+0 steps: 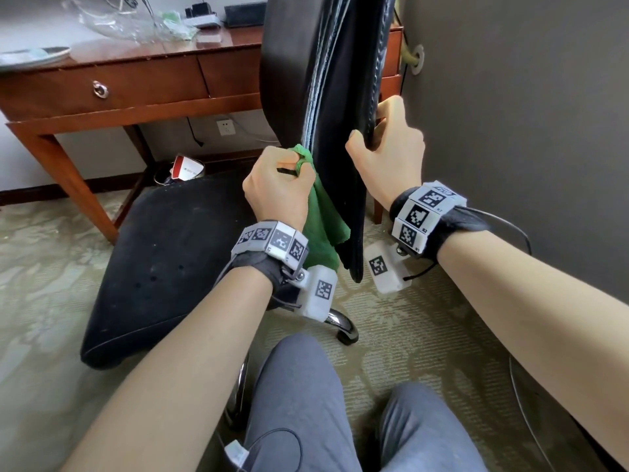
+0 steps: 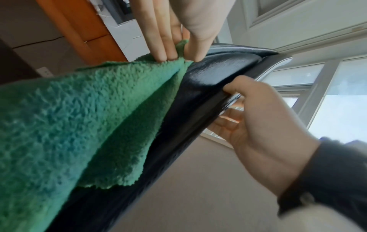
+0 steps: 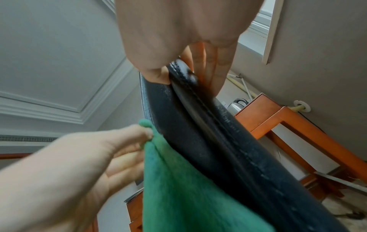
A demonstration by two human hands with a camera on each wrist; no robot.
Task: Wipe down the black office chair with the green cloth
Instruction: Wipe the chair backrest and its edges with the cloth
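The black office chair stands edge-on before me, its backrest (image 1: 337, 107) upright and its seat (image 1: 163, 260) to the left. My left hand (image 1: 282, 185) pinches the top of the green cloth (image 1: 323, 219), which hangs down against the backrest's left face (image 2: 208, 84). The cloth (image 2: 79, 117) fills the left wrist view, gripped by the fingers (image 2: 164, 45). My right hand (image 1: 388, 148) grips the backrest's right edge, thumb on the near side, fingers behind. In the right wrist view the right hand (image 3: 178, 51) clamps the padded edge (image 3: 208, 125) beside the cloth (image 3: 188, 188).
A wooden desk (image 1: 136, 80) with a drawer stands behind the chair, cluttered on top. A small bin (image 1: 180, 170) sits under it. A grey wall (image 1: 510, 131) is close on the right. The chair's chrome base (image 1: 343, 325) and my grey-trousered knees (image 1: 299, 403) are below.
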